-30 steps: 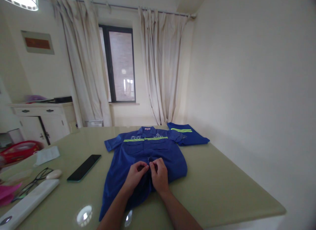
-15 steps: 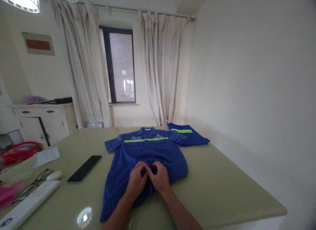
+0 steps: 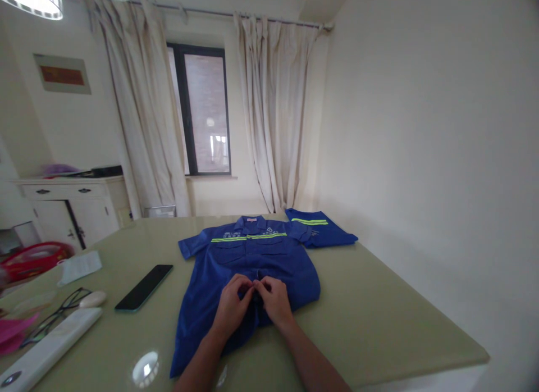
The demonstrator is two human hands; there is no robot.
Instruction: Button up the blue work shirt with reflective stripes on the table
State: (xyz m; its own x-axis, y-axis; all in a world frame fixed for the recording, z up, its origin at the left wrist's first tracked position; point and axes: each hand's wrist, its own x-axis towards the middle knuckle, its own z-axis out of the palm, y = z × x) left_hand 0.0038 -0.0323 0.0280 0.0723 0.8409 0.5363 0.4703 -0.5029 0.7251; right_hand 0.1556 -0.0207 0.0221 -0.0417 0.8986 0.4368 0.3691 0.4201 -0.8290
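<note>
A glossy green tabletop [image 3: 370, 308] lay below cream fabric curtains [image 3: 278, 111].
Lower centre, left hand [image 3: 232, 305] and right hand [image 3: 275, 302] pinched a blue short-sleeved cloth shirt [image 3: 240, 263], slightly lower than one second earlier.

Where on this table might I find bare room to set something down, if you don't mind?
On the table, the widest bare patch is at right, bordered by the blue shirt, folded garment and wall. A narrower strip lies between phone and shirt. The left side is crowded: mask, glasses and long white object sit close together.
</note>
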